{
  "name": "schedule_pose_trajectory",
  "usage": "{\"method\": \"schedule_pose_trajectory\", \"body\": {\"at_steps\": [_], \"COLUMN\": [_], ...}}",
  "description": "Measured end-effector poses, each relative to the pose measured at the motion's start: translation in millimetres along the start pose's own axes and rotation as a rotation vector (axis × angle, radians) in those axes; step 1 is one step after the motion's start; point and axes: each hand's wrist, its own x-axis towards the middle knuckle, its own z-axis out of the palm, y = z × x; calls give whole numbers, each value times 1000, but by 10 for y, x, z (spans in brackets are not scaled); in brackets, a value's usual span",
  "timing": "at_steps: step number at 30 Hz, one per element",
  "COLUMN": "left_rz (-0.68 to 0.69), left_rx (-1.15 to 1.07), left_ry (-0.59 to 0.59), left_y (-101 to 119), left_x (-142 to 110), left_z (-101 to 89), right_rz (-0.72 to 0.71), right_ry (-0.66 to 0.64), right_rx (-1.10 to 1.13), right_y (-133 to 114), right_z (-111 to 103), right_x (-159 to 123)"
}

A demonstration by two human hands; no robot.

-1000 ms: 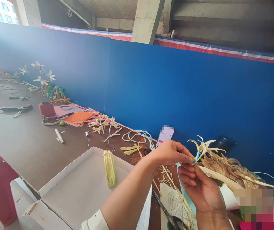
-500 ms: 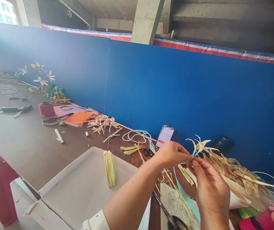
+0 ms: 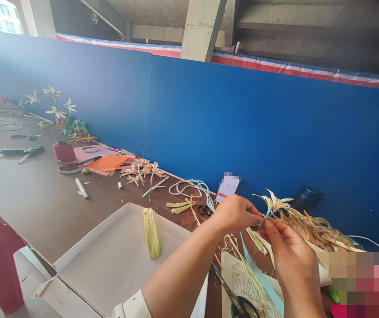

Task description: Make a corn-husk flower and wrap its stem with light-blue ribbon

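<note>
Pale dried husk petals form a small flower with a light blue wrapped stem, raised above the right part of the table. My left hand pinches the stem just below the petals. From the right, my right hand closes on the same stem, thumb and fingers pressed together. A light blue strip hangs below the hands across a printed sheet. Large black-handled scissors lie partly on that sheet. The stem's lower end is hidden by my fingers.
A white box lid holding a yellow-green husk piece lies left of my arm. Dried husks pile up at the right. A phone leans on the blue partition. Small scissors lie near light blue cords.
The flower has turned between my fingers, its petals now facing differently and a little further left. My right hand has shifted slightly; my left hand stays almost in place.
</note>
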Motion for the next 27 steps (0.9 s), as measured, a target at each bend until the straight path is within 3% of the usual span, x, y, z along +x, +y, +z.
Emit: {"method": "schedule_pose_trajectory", "body": {"at_steps": [5,12,18,27], "left_rz": [27,-11,2,68], "left_rx": [-76,-83,-86,-336], "left_ry": [-65,-48,-46,-144], "left_y": [-56,-31,-20,-10], "left_x": [16,-4,-6,-30], "left_z": [-57,-76,-50,-69], "right_rz": [18,62,105,129], "right_ry": [-53,-107,-231,-294], "right_rx": [147,409,574,738], "right_y": [11,-28,-145,-251], "right_z": [-29,-19,23,5], "right_x": [3,-33,-91,-124]}}
